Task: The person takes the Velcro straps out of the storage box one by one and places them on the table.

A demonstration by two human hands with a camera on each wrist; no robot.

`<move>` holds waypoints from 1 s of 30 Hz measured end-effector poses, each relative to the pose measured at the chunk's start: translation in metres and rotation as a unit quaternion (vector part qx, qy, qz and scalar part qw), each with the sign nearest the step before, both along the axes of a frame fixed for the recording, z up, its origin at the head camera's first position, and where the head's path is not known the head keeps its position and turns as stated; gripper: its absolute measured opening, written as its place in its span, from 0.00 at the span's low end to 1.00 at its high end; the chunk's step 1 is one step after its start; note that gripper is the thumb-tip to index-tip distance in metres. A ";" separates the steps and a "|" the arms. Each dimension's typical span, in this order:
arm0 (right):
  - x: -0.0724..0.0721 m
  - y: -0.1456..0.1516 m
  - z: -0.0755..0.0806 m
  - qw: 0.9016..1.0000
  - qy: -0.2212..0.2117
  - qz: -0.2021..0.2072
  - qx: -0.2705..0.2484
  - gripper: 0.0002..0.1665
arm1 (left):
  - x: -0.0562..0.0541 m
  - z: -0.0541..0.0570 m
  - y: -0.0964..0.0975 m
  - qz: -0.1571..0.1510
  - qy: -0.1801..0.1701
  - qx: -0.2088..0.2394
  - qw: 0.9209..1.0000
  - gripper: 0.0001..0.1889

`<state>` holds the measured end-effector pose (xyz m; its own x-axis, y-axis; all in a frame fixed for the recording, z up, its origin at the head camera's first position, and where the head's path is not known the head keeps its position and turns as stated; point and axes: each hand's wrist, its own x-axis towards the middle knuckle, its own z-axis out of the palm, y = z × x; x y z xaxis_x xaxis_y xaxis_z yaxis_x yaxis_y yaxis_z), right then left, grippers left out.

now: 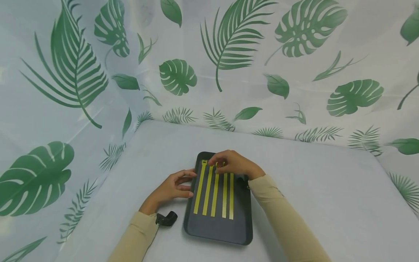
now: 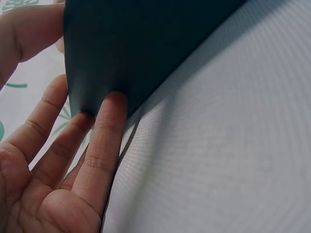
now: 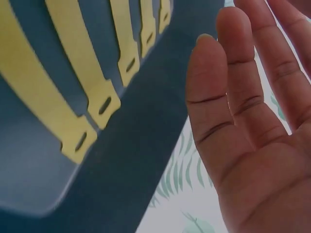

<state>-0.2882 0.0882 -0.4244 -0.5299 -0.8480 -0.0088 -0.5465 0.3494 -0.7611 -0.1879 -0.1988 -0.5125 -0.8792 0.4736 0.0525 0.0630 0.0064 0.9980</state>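
A dark grey tray point(image 1: 216, 231) lies on the white table, with several flat yellow straps point(image 1: 206, 196) side by side in it. Each strap point(image 3: 80, 58) has a wider slotted head, lined up along the tray's far end in the right wrist view. My left hand point(image 1: 171, 187) is at the tray's left side; in the left wrist view its fingertips point(image 2: 112, 107) touch the outer wall point(image 2: 136, 43). Over the strap heads hovers my right hand point(image 1: 232, 163), fingers bent loosely. Its palm side point(image 3: 262, 160) shows nothing held, and it partly hides the straps' upper ends.
A black wrist camera point(image 1: 167, 219) sticks out from the left cuff, near the tray's left edge. White table surface point(image 1: 314, 189) extends on both sides of the tray. Leaf-printed curtains point(image 1: 242, 87) hang behind the table and at its left.
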 end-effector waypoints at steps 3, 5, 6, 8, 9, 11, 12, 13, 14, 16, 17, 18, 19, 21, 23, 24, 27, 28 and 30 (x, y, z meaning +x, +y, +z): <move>-0.001 -0.006 -0.001 1.000 0.002 0.012 0.003 0.18 | 0.000 0.000 0.000 -0.001 0.002 0.001 1.000 0.33; -0.001 -0.011 -0.003 1.000 0.003 0.018 0.009 0.18 | 0.000 0.000 -0.001 -0.001 0.005 -0.001 1.000 0.33; -0.001 -0.013 -0.003 1.000 0.003 0.021 0.014 0.18 | 0.000 0.000 -0.001 -0.002 0.006 0.000 1.000 0.33; -0.001 -0.019 -0.005 0.999 0.001 0.029 0.027 0.18 | -0.001 0.000 -0.001 -0.001 0.007 -0.001 1.000 0.33; -0.002 -0.021 -0.006 0.999 -0.001 0.033 0.033 0.18 | -0.001 0.000 -0.002 -0.001 0.008 -0.001 1.000 0.33; -0.003 -0.026 -0.008 0.998 -0.004 0.040 0.042 0.18 | -0.001 -0.001 -0.002 -0.001 0.009 -0.002 1.000 0.33; -0.003 -0.028 -0.009 0.998 -0.001 0.046 0.045 0.18 | -0.001 -0.001 -0.002 -0.001 0.010 -0.002 1.000 0.33; -0.004 -0.030 -0.010 0.998 -0.001 0.048 0.049 0.18 | -0.001 -0.001 -0.002 -0.001 0.010 -0.002 1.000 0.33; -0.004 -0.031 -0.011 0.997 -0.001 0.049 0.053 0.18 | -0.002 -0.002 -0.002 -0.001 0.011 -0.001 1.000 0.33; -0.005 -0.034 -0.013 0.997 0.004 0.050 0.060 0.18 | -0.002 -0.002 -0.002 -0.002 0.010 0.002 1.000 0.33; -0.005 -0.036 -0.014 0.997 0.004 0.050 0.065 0.18 | -0.002 -0.002 -0.002 -0.002 0.010 0.004 1.000 0.33; -0.005 -0.037 -0.015 0.996 0.007 0.049 0.069 0.18 | -0.001 -0.002 -0.002 -0.003 0.010 0.005 1.000 0.33; -0.006 -0.039 -0.016 0.996 0.006 0.047 0.074 0.18 | -0.001 -0.002 -0.002 -0.004 0.009 0.007 1.000 0.32; -0.007 -0.041 -0.018 0.996 0.006 0.046 0.082 0.17 | -0.001 -0.002 -0.002 -0.005 0.009 0.006 1.000 0.32; -0.008 -0.044 -0.021 0.995 0.006 0.045 0.089 0.17 | -0.001 -0.002 -0.002 -0.004 0.008 0.005 1.000 0.32; -0.008 -0.046 -0.022 0.995 0.009 0.044 0.093 0.17 | 0.000 -0.002 -0.002 -0.004 0.008 0.005 1.000 0.32; -0.008 -0.050 -0.024 0.994 0.017 0.047 0.096 0.16 | 0.000 -0.002 -0.003 -0.003 0.006 0.005 1.000 0.32; -0.008 -0.052 -0.025 0.994 0.019 0.048 0.095 0.15 | 0.000 -0.002 -0.002 -0.003 0.005 0.005 1.000 0.32; -0.008 -0.054 -0.026 0.994 0.025 0.050 0.091 0.15 | 0.000 -0.002 -0.002 -0.003 0.005 0.004 1.000 0.32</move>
<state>-0.2960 0.0339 -0.4503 -0.4464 -0.8834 -0.1424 -0.6216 0.4206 -0.6609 -0.1875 -0.2012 -0.5144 -0.8756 0.4785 0.0660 0.0735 -0.0030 0.9973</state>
